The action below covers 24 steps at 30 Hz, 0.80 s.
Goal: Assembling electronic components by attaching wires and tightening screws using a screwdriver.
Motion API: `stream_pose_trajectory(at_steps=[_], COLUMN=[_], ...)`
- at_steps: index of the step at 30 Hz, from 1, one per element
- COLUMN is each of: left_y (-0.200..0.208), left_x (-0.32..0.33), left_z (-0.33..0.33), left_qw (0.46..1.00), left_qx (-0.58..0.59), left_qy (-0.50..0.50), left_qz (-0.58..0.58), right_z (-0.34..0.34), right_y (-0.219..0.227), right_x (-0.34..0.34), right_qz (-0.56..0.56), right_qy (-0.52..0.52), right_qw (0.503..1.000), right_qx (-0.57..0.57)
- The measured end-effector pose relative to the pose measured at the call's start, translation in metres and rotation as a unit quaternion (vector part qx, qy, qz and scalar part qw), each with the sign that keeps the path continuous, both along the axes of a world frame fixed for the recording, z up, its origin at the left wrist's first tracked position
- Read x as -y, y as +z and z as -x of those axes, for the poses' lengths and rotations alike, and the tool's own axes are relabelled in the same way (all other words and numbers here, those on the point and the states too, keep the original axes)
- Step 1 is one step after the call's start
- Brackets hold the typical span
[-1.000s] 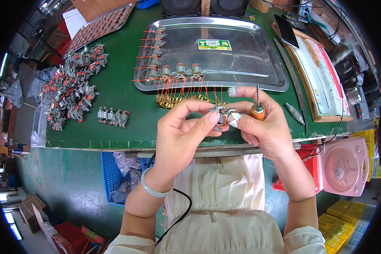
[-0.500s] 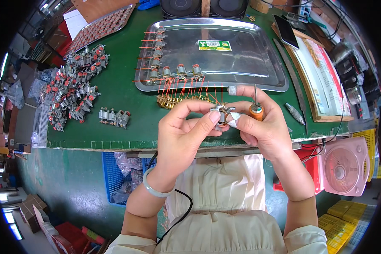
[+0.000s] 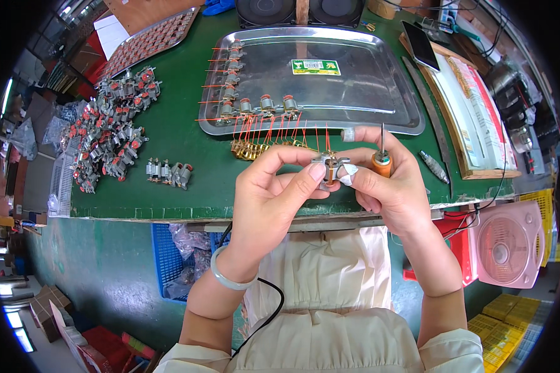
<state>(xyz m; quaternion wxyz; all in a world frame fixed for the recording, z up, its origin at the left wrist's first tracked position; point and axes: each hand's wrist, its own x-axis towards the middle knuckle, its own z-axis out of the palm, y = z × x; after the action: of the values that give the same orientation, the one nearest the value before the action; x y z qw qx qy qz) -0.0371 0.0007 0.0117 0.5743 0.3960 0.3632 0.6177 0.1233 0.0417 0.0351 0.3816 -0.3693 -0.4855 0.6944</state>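
Note:
Just in front of the tray, my left hand (image 3: 277, 189) pinches a small grey metal motor part (image 3: 331, 169) between thumb and fingers. A copper-coloured middle shows in the part, and red wire rises behind it. My right hand (image 3: 392, 180) presses its taped thumb and fingers against the part's right side. That same hand also grips an orange-handled screwdriver (image 3: 381, 164), its thin shaft pointing up. White tape wraps the right thumb and index fingertip. Beyond my left hand lies a row of brass pieces (image 3: 249, 150) with red wires, partly hidden by my fingers.
A metal tray (image 3: 354, 87) holds several motor parts along its left and near edges. To the left lie a big heap of motor parts (image 3: 112, 124) and a short row (image 3: 168, 173). A flat blade (image 3: 430, 112), a phone (image 3: 420, 45) and a paper-covered board (image 3: 470, 118) are right.
Both hands have shifted slightly right. The motor part has turned, showing more of its copper-coloured middle, and the screwdriver has moved a little right with my right hand.

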Motion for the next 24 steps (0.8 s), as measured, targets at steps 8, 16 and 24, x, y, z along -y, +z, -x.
stream_pose_trajectory(at_steps=[8,16,24], left_y=[-0.007,-0.006,-0.008], left_x=[-0.003,-0.005,-0.004], left_z=[0.007,0.009,-0.003], left_qw=[0.998,0.992,0.981], left_qx=[-0.045,0.114,0.170], left_qy=[0.020,0.048,0.094], left_qz=[-0.037,-0.025,-0.005], right_z=[-0.001,-0.003,0.004], right_y=[-0.012,-0.027,-0.046], right_x=[0.004,0.018,0.031], right_qz=[-0.250,-0.534,-0.482], right_qy=[-0.038,-0.049,-0.120], right_qw=[0.957,0.832,0.858], right_qx=[0.140,0.146,0.133])
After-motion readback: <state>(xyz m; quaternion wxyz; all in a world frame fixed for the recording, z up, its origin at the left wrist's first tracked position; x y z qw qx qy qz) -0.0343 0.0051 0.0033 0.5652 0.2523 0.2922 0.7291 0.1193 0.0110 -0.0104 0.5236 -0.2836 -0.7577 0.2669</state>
